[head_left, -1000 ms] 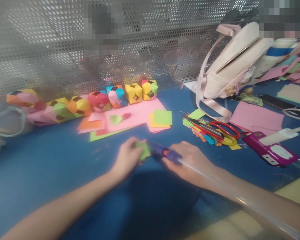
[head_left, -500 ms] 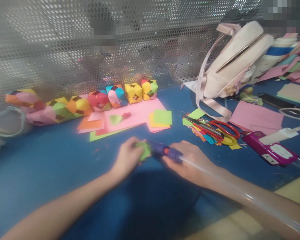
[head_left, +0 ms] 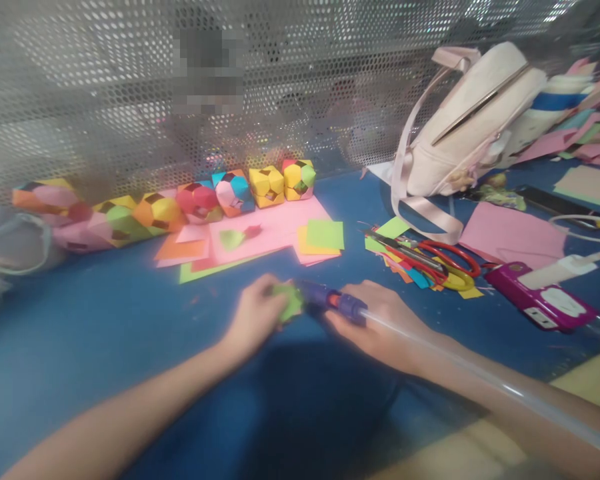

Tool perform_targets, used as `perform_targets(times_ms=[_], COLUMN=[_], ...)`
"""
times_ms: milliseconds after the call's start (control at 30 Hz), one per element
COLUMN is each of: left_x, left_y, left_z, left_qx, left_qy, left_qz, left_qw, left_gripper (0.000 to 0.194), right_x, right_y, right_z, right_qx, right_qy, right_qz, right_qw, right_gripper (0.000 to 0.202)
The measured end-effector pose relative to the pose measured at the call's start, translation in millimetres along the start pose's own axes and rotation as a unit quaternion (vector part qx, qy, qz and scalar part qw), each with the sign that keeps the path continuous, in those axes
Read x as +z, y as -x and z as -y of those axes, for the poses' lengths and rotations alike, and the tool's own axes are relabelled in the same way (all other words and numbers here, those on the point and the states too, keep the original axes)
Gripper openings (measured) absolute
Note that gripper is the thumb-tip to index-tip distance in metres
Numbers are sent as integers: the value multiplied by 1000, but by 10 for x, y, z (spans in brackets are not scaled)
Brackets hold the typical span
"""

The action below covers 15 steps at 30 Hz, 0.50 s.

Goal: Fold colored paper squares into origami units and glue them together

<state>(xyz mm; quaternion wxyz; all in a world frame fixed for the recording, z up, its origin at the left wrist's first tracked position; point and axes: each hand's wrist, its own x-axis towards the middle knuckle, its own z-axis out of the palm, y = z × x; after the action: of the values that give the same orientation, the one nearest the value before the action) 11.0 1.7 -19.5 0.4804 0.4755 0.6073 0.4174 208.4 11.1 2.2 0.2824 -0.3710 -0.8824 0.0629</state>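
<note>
Between the fingers of my left hand [head_left: 255,307] is a small green folded paper piece [head_left: 291,301]. My right hand [head_left: 377,323] is wrapped round a purple hot glue gun [head_left: 325,297], and a long clear glue stick [head_left: 460,360] runs out of its back along my forearm. The gun's front end points at the green paper, close to it; blur hides whether they touch. Just beyond my hands lie green and orange square sheets [head_left: 325,235] and a large pink sheet [head_left: 275,230] with small folded pieces on it.
Several folded paper balls [head_left: 267,185] line the perforated metal panel [head_left: 290,80]. To the right are scissors [head_left: 450,260] on paper scraps, a magenta power strip [head_left: 540,297] with a white plug, a pink sheet [head_left: 515,233] and a cream backpack [head_left: 473,120]. A greyish object [head_left: 10,233] stands far left.
Almost nothing differs. Both hands keep their places and grips, and the clear glue stick lies slightly differently along my right forearm.
</note>
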Motion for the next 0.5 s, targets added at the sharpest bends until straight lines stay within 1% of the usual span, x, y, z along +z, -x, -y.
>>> perform_targets(times_ms=[167, 367, 433, 500], left_x=[-7, -19, -29, -37], left_y=[-8, -14, -15, -14], left_z=[14, 42, 58, 70], left_qx=[-1, 1, 7, 11], left_qy=[1, 23, 33, 51], left_qz=[-9, -1, -2, -8], left_qw=[1000, 1000, 999, 999], left_gripper=[7, 9, 8, 7], right_x=[-12, -1, -6, -36], right_y=[-10, 3, 5, -2], right_z=[-5, -12, -11, -10], right_qx=[12, 23, 47, 86], right_qy=[-6, -11, -12, -29], right_qz=[27, 23, 18, 5], right_qw=[1000, 999, 999, 996], right_gripper=[18, 18, 18, 17])
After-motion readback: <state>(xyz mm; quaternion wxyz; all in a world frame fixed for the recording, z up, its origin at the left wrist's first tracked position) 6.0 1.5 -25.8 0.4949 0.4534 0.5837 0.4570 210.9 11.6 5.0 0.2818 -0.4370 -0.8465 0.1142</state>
